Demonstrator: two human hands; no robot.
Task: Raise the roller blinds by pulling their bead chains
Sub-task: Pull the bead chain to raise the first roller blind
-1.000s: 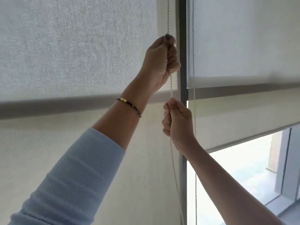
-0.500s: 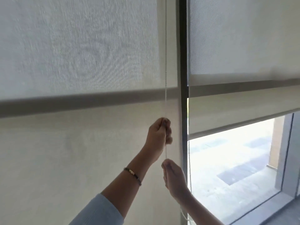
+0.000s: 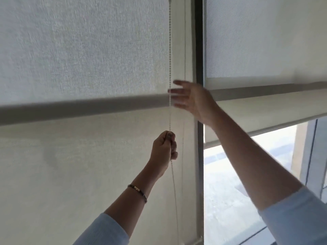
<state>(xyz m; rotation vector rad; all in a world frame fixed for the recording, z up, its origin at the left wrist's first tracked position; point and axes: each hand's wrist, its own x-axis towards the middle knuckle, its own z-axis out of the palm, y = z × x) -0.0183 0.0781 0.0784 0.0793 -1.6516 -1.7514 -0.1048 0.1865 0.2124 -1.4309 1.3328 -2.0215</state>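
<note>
- The left hand (image 3: 163, 151) is clenched in a fist around the bead chain (image 3: 170, 68), thumb and fingers wrapped tight on it; a dark bracelet with a gold clasp (image 3: 138, 190) sits on that wrist, and a pale blue ribbed sleeve (image 3: 104, 232) covers the forearm toward 7 o'clock.
- The right hand (image 3: 192, 101) is up at 1 o'clock from the left hand, fingers spread apart and blurred, their tips just beside the chain; whether they touch it cannot be told. Nothing is gripped in it.
- The chain runs taut from the top edge of the view straight down into the left fist, then hangs slack below it toward 6 o'clock. A second, thinner strand (image 3: 184, 50) of the loop hangs just to the chain's 3 o'clock side.
- The left roller blind (image 3: 79, 50) has its grey bottom bar (image 3: 79, 109) at the height of the right hand's fingers; a second cream blind (image 3: 70, 174) hangs behind and reaches lower, out of view.
- A dark window mullion (image 3: 199, 50) stands at 3 o'clock from the hands.
- Beyond it, the right roller blind (image 3: 265, 41) and its rear layer stop higher, leaving bare glass (image 3: 230, 191) at 4 o'clock.
</note>
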